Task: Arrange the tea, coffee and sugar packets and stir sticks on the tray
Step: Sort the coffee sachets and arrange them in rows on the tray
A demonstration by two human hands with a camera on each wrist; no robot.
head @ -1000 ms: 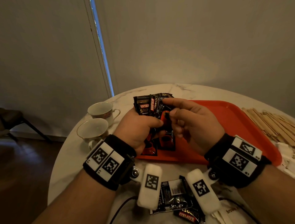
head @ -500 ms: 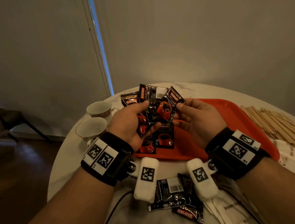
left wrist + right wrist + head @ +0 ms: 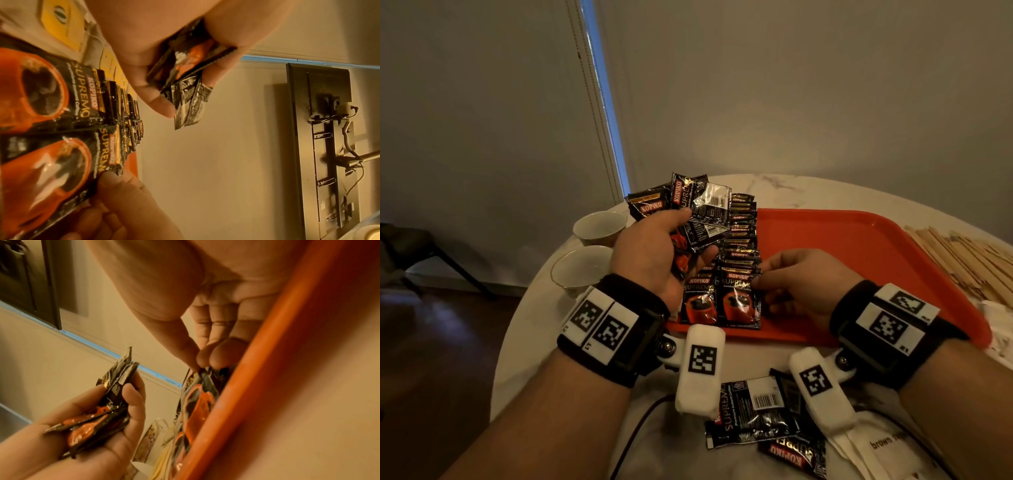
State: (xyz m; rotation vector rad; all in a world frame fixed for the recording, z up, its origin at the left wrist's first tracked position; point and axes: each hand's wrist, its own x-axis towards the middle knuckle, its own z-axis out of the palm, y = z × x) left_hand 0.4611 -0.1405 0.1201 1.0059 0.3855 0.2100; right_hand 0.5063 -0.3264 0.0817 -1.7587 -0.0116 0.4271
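A: Coffee packets [image 3: 738, 250] first, head view: where are they?

B: They lie overlapped in two rows along the left edge of the orange tray [image 3: 859, 246], running from its near edge toward the far one. The tray sits on the round marble counter [image 3: 808, 192].

A: And the hands?

B: The left hand [image 3: 654, 253] is raised over the tray's left edge, fingers and thumb curled round a fanned bunch of packets [image 3: 688, 212]. The right hand [image 3: 798, 284] is low on the tray, its fingertips pinching the right edge of the nearest packet [image 3: 739, 301] in the right row.

A: Anything else on the counter?

B: Two cups [image 3: 585, 250] at the left edge, stir sticks [image 3: 962, 253] at the right, loose packets [image 3: 753, 411] and white sugar packets [image 3: 880, 442] at the near edge.

A: Left wrist view?

B: The left hand [image 3: 164, 56] clamps the bunch [image 3: 189, 78] between thumb and fingers. Below it the rows [image 3: 82, 104] recede, and a right fingertip [image 3: 115, 180] touches the corner of the nearest packet [image 3: 51, 170]. Yellow tea packets [image 3: 61, 21] lie beyond the tray.

A: Right wrist view?

B: The right hand [image 3: 205, 313] has thumb and fingertips pressed together on a packet's edge [image 3: 203, 373] beside the tray rim [image 3: 246, 386]. The left hand [image 3: 115, 426] holds its bunch [image 3: 98, 418] apart from it.
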